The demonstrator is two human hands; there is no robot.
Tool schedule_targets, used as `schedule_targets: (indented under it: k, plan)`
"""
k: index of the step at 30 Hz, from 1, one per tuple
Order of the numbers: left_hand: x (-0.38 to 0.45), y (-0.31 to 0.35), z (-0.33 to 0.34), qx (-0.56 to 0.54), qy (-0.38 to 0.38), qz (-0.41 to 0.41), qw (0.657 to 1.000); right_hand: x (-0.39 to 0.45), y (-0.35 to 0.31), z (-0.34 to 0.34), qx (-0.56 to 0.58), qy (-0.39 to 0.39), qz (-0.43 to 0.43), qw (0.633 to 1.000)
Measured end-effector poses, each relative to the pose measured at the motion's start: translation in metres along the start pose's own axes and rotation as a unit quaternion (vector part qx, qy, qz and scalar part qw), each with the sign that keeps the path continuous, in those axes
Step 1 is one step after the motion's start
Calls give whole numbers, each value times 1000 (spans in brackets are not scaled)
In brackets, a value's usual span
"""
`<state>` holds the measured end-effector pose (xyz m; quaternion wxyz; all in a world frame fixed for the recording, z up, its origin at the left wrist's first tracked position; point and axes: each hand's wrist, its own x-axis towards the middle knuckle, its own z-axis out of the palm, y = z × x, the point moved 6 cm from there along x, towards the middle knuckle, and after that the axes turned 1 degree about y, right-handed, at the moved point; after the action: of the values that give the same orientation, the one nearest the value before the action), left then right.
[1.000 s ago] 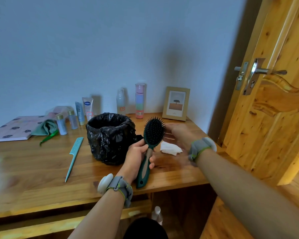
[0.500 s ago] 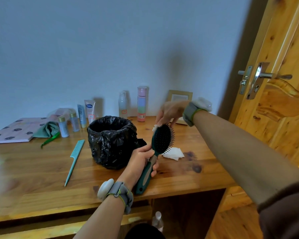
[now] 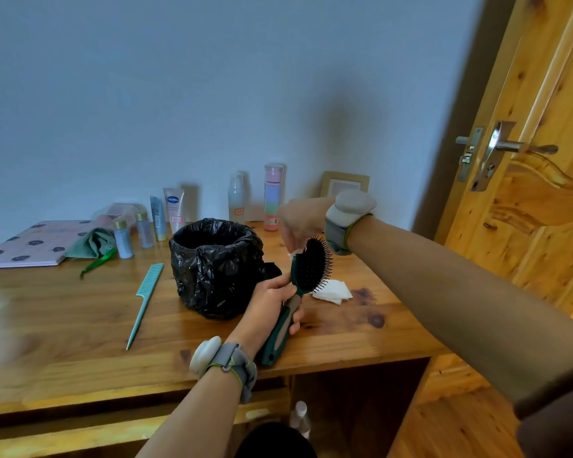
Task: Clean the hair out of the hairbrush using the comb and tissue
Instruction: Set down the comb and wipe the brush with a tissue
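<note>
A wooden table [image 3: 80, 325] was seen against a pale wall, with a wooden door [image 3: 543, 160] standing at the right. A bin lined with a black bag [image 3: 215, 266] was placed near the table's middle. A pink patterned book [image 3: 30, 246] was laid at the far left, and a row of bottles and tubes [image 3: 174, 209] was lined along the wall. The hairbrush [image 3: 306, 282] was held upright above the table's front edge, just right of the bin, its handle gripped by the left hand [image 3: 272, 305]. A teal comb [image 3: 145, 299] was left flat on the table, left of the bin. The brush's top was met by the right hand [image 3: 298, 223], whose fingers were pinched on a small white tissue piece [image 3: 295, 254]. A crumpled tissue [image 3: 333, 290] was left on the table behind the brush.
</note>
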<state>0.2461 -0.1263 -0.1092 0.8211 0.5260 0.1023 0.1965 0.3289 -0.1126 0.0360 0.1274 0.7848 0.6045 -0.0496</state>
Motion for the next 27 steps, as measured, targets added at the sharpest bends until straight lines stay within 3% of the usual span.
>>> schedule_targets:
  k: [9,15,24,27]
  plan:
    - [0,-1,-2,-13,37,-17,999,-25,-50,17,-153,2,-17,988]
    - [2,-3,-5,-36,53,-34,997,-44,-63,24,-214,-36,-25,976]
    - [0,0,-4,-37,52,-33,997,-39,-57,40,-217,-59,28,974]
    - [-1,3,-4,-46,52,-36,997,-38,-48,42,-166,1,17,986]
